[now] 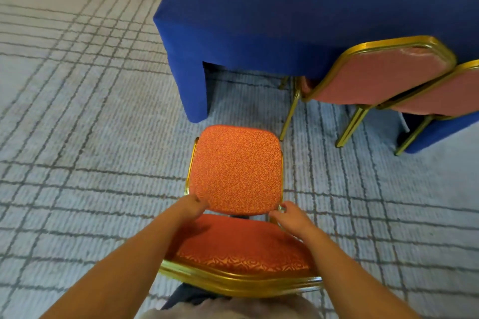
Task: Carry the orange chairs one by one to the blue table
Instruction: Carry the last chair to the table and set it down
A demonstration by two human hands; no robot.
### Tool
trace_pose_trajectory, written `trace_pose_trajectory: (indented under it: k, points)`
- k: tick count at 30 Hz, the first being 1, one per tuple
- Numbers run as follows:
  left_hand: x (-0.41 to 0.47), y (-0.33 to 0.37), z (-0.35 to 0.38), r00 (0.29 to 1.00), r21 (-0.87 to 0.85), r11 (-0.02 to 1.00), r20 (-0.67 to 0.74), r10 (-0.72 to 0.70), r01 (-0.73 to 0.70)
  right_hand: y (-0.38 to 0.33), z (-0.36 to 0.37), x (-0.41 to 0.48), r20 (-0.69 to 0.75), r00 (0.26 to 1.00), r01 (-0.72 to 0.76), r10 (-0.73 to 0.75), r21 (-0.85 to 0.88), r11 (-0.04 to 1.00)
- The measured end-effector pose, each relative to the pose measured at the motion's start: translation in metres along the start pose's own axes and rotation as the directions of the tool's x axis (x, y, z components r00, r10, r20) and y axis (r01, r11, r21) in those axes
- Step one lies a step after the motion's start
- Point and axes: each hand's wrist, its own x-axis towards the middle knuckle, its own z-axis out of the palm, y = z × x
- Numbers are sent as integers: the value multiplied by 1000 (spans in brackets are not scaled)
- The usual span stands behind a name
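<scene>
An orange chair [236, 168] with a gold frame is right in front of me, its seat pointing toward the blue table [259, 21]. My left hand [193, 206] grips the seat's rear left corner, fingers curled under it. My right hand [289, 216] grips the gold frame at the rear right corner. The chair's backrest [241, 254] lies between my forearms. The chair's front edge is a short way from the table's near left corner.
Two more orange chairs [383, 75] [445, 96] stand tucked against the blue table's long side to the right, backs toward me. Grey carpet with dark grid lines [90, 137] spreads to the left and around the chair.
</scene>
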Motion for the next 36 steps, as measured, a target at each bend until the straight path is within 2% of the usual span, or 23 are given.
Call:
trace_pose_trajectory:
  k: [6,10,14,19,32,36]
  points:
    - [12,-19,3,996,84,992,1,-94,94,15,15,16,76,992,-92,98,-86,992]
    - [20,-27,11,981,141,973,47,-190,182,25,23,31,148,968,-176,205,-187,966]
    - [26,-27,13,966,234,947,86,-244,219,31,24,45,203,947,-199,250,-242,950]
    - [40,-35,11,922,335,889,119,-368,312,43,18,60,252,883,-327,396,-275,904]
    - [57,-53,9,873,324,846,103,-477,424,52,18,83,321,786,-484,529,-213,849]
    - [59,-52,7,844,277,845,163,-511,458,58,16,83,366,749,-526,553,-180,831]
